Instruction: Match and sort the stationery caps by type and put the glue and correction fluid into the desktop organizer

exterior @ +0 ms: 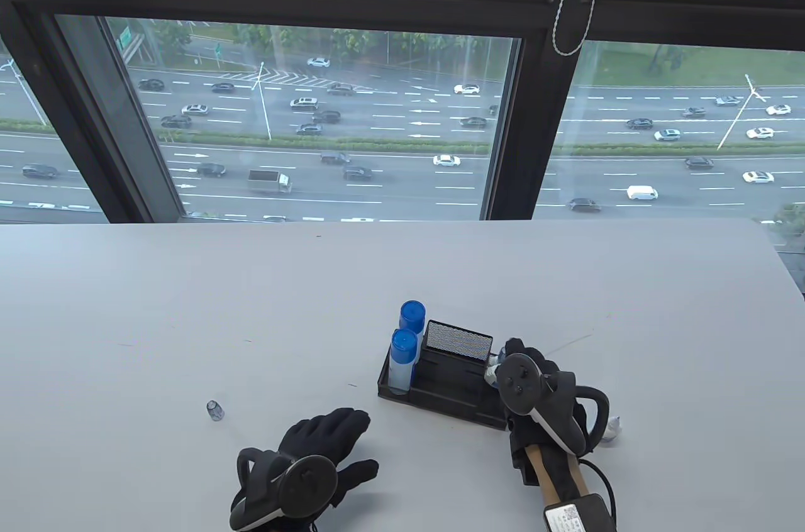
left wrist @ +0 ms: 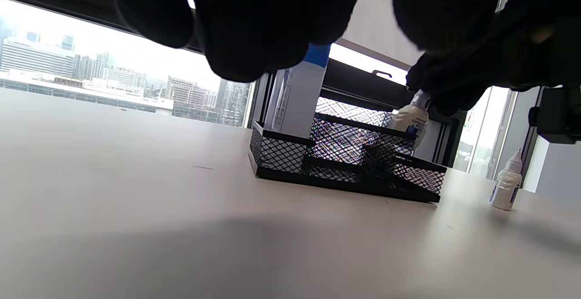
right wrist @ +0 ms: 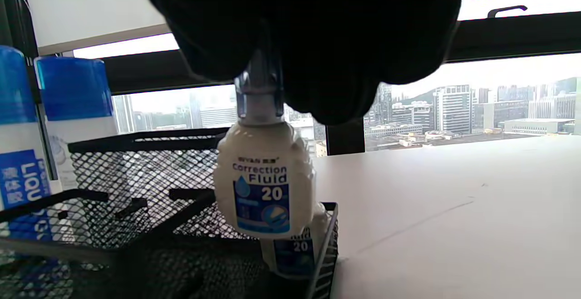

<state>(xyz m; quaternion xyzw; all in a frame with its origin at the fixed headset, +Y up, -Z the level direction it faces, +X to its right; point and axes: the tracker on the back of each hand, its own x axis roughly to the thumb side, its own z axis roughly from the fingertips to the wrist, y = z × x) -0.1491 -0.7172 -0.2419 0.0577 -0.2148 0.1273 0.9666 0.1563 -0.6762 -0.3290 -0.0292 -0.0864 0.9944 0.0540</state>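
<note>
The left hand (exterior: 308, 463) rests flat on the counter (exterior: 157, 305), fingers straight, holding nothing; the right hand (exterior: 534, 387) pinches a correction fluid bottle (right wrist: 263, 181) by its clear cap.

It hangs just below those fingers, over the mesh organizer (exterior: 440, 387); a light, smooth plastic bottle probably slips easily, so the ribbed neck looks the surest hold; beyond stand two glue bottles (exterior: 405, 349).

The bottle (right wrist: 263, 178) I'm pinching reads "Correction Fluid 20"; the one (right wrist: 292, 253) behind it shows "20" (the glue stick (right wrist: 20, 172) label starts "LIQU").

Two blue-capped white glue sticks (exterior: 405, 351) are standing upright in the black mesh organizer's (exterior: 440, 397) left end; a white correction-fluid bottle (right wrist: 263, 185) is hanging over its right end; a small clear cap (exterior: 215, 410) is lying near the table's front edge.
</note>
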